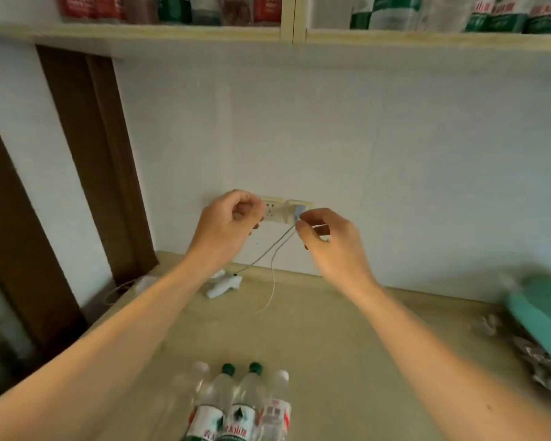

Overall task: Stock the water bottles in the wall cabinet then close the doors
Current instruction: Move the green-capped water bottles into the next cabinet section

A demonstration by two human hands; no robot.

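Observation:
Several water bottles (236,405) stand on the beige table (347,345) at the bottom edge, two with green caps between two with white caps. The wall cabinet (140,30) runs along the top, with more bottles (506,14) inside it, red-labelled on the left and green-labelled on the right; its doors are out of view. My left hand (226,224) and my right hand (328,243) hang in mid-air in front of the wall sockets, well above the table bottles. The fingers of both are loosely curled and hold nothing.
Two wall sockets (272,210) sit behind my hands, one with a charger (296,211) whose thin cables trail down to the table. A small white object (223,286) lies by the wall. A teal item (541,313) and crumpled wrapping (541,364) sit at right. A dark door frame (93,160) stands at left.

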